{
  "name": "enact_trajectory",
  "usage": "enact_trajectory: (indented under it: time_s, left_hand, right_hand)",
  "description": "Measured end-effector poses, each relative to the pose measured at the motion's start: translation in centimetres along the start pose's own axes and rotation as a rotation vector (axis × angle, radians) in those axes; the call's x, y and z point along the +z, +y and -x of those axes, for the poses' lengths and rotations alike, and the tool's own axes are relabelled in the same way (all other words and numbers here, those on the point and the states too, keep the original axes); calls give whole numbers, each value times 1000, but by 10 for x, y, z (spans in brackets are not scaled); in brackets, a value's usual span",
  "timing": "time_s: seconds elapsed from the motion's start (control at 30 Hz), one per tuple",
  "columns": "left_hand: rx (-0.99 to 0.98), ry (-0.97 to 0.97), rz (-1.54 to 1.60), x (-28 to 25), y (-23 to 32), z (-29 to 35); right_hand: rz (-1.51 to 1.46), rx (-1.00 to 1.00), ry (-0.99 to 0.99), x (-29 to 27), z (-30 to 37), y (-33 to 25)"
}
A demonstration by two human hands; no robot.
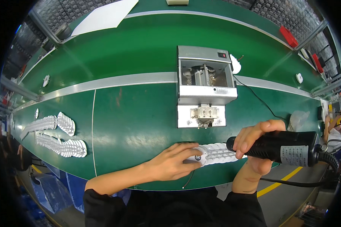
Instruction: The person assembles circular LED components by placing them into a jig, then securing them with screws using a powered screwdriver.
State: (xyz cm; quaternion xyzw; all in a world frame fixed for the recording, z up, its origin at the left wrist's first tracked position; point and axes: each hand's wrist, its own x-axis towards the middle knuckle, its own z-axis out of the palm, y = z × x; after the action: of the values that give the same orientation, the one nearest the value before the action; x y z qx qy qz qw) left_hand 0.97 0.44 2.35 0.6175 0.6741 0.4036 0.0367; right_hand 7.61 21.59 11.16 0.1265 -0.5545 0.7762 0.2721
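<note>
A row of nested white plastic parts [221, 153] lies along the near side of the green bench. My left hand [173, 162] grips its left end, thumb and fingers on either side of a white piece with a round metal spot. In my right hand [254, 143] is a black electric screwdriver [288, 148], fingers wrapped round its body. It lies roughly level, nose pointing left over the right part of the row. Its tip and bit cannot be made out. A thin dark wire [188, 179] sticks out below my left hand.
A silver screw feeder [207, 94] stands behind the row. Two stacks of white parts [62, 146] lie at the left. The screwdriver's cable [291, 183] runs off right. A clear plastic bag [298, 120] and red bins [288, 36] are on the right; a white sheet [104, 17] lies far left.
</note>
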Motion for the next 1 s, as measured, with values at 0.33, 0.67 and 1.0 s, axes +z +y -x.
enact_trajectory:
  time_s: [0.33, 0.67, 1.0]
  left_hand:
    - [-20, -73, -38, -4, 2, -7]
    - [-36, -122, -9, -1, -3, -7]
    - [-43, -73, -24, -2, -6, 6]
  right_hand:
    - [95, -92, -151, -12, -5, 6]
    - [35, -54, -164, -5, -17, 2]
    - [116, -128, 25, 32, -62, 21]
